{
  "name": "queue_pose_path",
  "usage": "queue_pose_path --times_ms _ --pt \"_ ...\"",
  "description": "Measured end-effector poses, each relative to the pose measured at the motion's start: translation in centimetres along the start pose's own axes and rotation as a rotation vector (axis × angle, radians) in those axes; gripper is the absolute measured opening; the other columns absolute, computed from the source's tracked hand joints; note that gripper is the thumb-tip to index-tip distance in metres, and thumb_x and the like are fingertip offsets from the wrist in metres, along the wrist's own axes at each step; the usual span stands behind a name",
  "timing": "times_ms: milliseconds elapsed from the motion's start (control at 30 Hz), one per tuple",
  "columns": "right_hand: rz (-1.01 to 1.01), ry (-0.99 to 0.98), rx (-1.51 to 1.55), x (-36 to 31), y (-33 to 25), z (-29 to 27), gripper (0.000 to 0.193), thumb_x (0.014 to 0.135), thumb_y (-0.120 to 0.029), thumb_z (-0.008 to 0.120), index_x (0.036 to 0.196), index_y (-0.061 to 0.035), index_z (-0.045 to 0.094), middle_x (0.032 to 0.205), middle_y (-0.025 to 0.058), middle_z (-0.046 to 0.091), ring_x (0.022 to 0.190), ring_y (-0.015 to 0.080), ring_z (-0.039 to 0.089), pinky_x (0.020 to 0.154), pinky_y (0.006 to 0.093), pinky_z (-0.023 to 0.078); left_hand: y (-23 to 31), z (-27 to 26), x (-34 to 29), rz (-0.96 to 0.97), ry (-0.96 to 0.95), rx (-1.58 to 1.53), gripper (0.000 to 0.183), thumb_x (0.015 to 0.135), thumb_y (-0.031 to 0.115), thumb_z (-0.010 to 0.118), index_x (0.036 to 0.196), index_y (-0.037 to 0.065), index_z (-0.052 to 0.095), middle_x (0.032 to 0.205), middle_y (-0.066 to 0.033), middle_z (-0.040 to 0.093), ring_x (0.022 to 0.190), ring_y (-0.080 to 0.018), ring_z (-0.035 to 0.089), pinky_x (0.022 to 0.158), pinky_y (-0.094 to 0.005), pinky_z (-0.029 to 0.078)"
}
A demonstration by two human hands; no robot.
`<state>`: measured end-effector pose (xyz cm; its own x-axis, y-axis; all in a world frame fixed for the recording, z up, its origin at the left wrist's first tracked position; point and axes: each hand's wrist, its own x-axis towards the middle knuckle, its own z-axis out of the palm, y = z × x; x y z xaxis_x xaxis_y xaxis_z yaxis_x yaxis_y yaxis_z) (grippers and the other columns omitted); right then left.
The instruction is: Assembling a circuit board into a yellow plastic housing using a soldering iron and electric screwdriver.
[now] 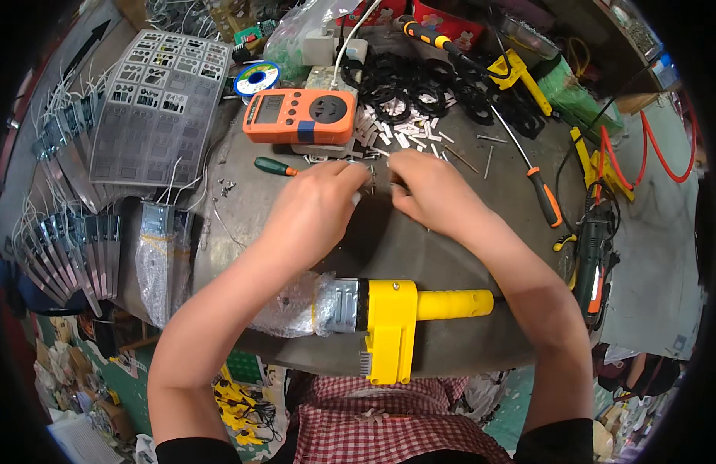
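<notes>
My left hand [315, 207] is closed, its fingertips pinched together, with a sliver of something whitish beside them. Just to its right, my right hand [438, 188] is also closed, fingers curled in; what either hand holds is too small or hidden to name. Scattered white tube-like pieces [400, 133] lie beyond the hands. An orange multimeter [300, 116] rests on a block behind my left hand, and a short green-handled screwdriver [274, 165] lies close to it. Nearer me, below the hands, is a yellow-handled tool [393, 325] whose metal end is covered in bubble wrap [288, 309].
Black rings [404, 85] are heaped at the back. A long screwdriver [545, 197] and a black-and-orange tool [594, 255] lie on the right. Metal blades with white wires [80, 247], a printed sheet [161, 108] and a solder spool [257, 80] occupy the left.
</notes>
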<state>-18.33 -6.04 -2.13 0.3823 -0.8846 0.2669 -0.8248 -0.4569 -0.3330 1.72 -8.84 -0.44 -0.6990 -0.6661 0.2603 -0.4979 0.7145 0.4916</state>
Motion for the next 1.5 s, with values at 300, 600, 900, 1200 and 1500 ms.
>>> queue_pose_path --times_ms 300,600,900,1200,1500 --pt "0.316 0.147 0.344 -11.0 -2.1 -6.9 0.014 0.077 -0.001 0.068 0.09 -0.0014 0.063 0.085 0.0099 0.063 0.073 0.0222 0.062 0.066 0.0308 0.049 -1.1 2.2 2.7 0.323 -0.114 0.234 0.022 0.066 -0.002 0.062 0.086 0.004 0.057 0.085 -0.0113 0.057 0.088 -0.0298 0.056 0.079 -0.0388 0.046" --pt "0.218 0.298 0.109 -17.5 -8.2 -4.1 0.024 0.067 0.001 0.072 0.09 -0.0002 0.064 0.091 0.0113 0.062 0.076 0.0281 0.061 0.065 0.0344 0.053 7.1 2.3 3.0 0.168 -0.659 -0.529 0.019 0.078 0.009 0.069 0.097 0.004 0.066 0.092 -0.0135 0.067 0.086 -0.0301 0.065 0.078 -0.0377 0.05" --pt "0.317 0.391 0.181 -18.6 -8.2 -3.0 0.023 0.069 0.0 0.074 0.091 -0.0005 0.067 0.093 0.0109 0.061 0.077 0.0252 0.061 0.068 0.0325 0.052 9.0 5.7 4.0 0.118 -0.829 -0.476 0.02 0.076 0.011 0.069 0.093 0.003 0.063 0.092 -0.0141 0.066 0.087 -0.0323 0.063 0.076 -0.0383 0.049" --pt "0.456 0.207 0.28 -10.9 2.0 -5.8 0.012 0.082 -0.01 0.065 0.088 0.0006 0.064 0.085 0.0151 0.062 0.08 0.0282 0.064 0.069 0.0395 0.05 10.7 4.6 -2.2 0.573 -0.218 -0.003 0.05 0.067 0.013 0.07 0.113 -0.005 0.057 0.104 -0.0156 0.063 0.093 -0.0288 0.062 0.076 -0.0376 0.053" --pt "0.49 -0.132 -0.305 -3.6 2.8 -1.7 0.02 0.073 -0.011 0.066 0.086 0.0043 0.062 0.09 0.0218 0.064 0.082 0.0361 0.066 0.073 0.0426 0.054 7.4 3.3 0.2 -0.022 -0.278 -0.233 0.026 0.086 0.013 0.064 0.11 0.003 0.06 0.093 -0.0114 0.066 0.084 -0.0252 0.066 0.074 -0.0376 0.053"
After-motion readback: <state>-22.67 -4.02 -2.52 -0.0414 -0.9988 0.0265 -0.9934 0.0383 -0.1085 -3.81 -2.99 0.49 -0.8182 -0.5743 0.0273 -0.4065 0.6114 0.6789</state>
